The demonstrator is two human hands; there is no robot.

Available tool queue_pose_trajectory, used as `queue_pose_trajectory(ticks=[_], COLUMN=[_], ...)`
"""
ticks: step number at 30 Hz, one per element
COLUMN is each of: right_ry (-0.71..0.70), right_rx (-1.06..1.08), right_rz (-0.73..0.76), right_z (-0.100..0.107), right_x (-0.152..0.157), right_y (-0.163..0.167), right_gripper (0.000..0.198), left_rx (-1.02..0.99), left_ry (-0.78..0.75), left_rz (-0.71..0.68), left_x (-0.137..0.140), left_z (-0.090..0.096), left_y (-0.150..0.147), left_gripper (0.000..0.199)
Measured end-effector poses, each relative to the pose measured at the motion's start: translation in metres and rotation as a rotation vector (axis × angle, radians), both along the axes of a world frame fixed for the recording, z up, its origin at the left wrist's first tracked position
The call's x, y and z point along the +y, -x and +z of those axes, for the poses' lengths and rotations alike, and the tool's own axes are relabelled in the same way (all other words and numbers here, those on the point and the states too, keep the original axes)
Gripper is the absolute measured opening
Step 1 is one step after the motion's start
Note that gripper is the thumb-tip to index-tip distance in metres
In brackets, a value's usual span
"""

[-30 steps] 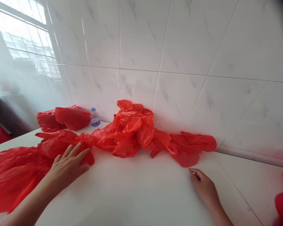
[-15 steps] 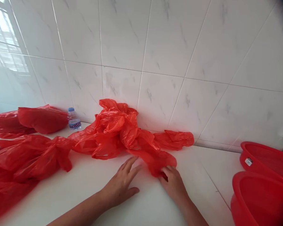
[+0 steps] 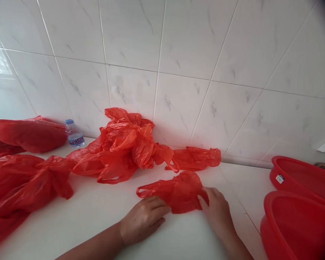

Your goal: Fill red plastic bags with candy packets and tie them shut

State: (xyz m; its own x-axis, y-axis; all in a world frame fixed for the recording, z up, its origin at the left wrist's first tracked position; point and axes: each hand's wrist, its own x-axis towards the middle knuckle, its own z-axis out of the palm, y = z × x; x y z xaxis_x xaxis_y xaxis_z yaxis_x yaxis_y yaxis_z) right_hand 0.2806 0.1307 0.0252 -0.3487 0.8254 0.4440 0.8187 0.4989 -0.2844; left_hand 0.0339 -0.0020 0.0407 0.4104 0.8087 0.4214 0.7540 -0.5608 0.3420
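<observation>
A thin red plastic bag lies partly spread on the white tabletop, its handle loop pointing left. My left hand is closed at the bag's near left edge, fingers curled down onto the plastic; its fingertips are partly hidden. At the right end, my right hand pinches the bag between thumb and fingers. Behind it sits a crumpled heap of red plastic bags against the wall. A separate rolled red bag lies right of that heap.
Larger bunched red bags cover the left side, with filled red bags behind them. A small water bottle stands by the tiled wall. Two red plastic basins, one nearer and one farther, sit at right.
The bag under my hands has come away from the heap and lies flatter, nearer me. My left hand has closed onto its edge; my right hand has shifted right. The view has turned slightly right.
</observation>
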Motion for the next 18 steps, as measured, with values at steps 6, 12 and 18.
queue_pose_trajectory(ticks=[6,12,18], right_ry=[-0.113,0.227,0.469], right_rx=[0.204,0.038,0.621], right_rz=[0.02,0.215,-0.004], right_z=[0.01,-0.003,-0.002], right_x=[-0.042,-0.067,-0.033], right_y=[0.018,0.05,0.025], right_gripper=[0.039,0.037,0.007], left_rx=[-0.083,-0.376,-0.5], left_ry=[-0.316,0.119,0.276], left_rz=[0.264,0.423,0.463], left_x=[-0.004,0.01,0.012], left_z=[-0.011,-0.015,-0.01], left_y=[-0.007,0.007,0.014], left_gripper=[0.053,0.062,0.025])
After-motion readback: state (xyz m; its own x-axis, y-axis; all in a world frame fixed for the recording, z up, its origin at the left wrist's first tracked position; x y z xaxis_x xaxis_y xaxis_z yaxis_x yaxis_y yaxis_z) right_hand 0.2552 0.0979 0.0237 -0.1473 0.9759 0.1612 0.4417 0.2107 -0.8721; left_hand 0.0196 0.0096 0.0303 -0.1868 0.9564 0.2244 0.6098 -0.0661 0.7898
